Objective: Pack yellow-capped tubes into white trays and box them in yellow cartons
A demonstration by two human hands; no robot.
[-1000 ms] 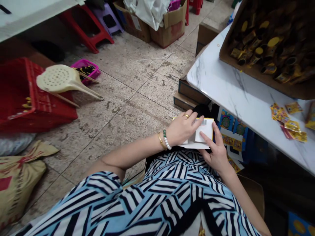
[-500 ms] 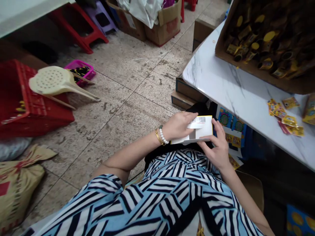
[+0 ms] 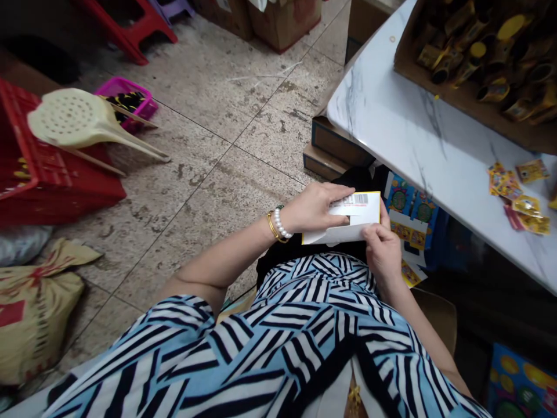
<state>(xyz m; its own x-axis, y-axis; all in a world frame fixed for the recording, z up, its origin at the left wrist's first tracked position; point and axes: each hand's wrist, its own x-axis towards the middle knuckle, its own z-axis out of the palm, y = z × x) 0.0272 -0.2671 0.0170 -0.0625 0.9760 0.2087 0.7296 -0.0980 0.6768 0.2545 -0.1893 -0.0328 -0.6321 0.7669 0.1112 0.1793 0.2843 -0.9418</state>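
Note:
In my lap I hold a flat white packet with a yellow edge (image 3: 363,217). A white barcode label (image 3: 350,203) lies across its upper part, and its left end runs under the fingers of my left hand (image 3: 313,208). That hand presses down on the packet from the left, wearing gold bangles and a pearl bracelet. My right hand (image 3: 382,247) pinches the packet's lower right corner. The packet's underside is hidden.
To the right stands a white marble-look table (image 3: 418,133) holding a cardboard tray of small yellow items (image 3: 474,64) and loose yellow packets (image 3: 517,197). Colourful cards (image 3: 404,215) lie below it. A red crate (image 3: 39,157) and a pale plastic chair (image 3: 73,119) lie left.
The barcode label now sits higher on the packet, further under my left fingers. My right hand has moved from the packet's right edge to its lower right corner. The view has shifted slightly.

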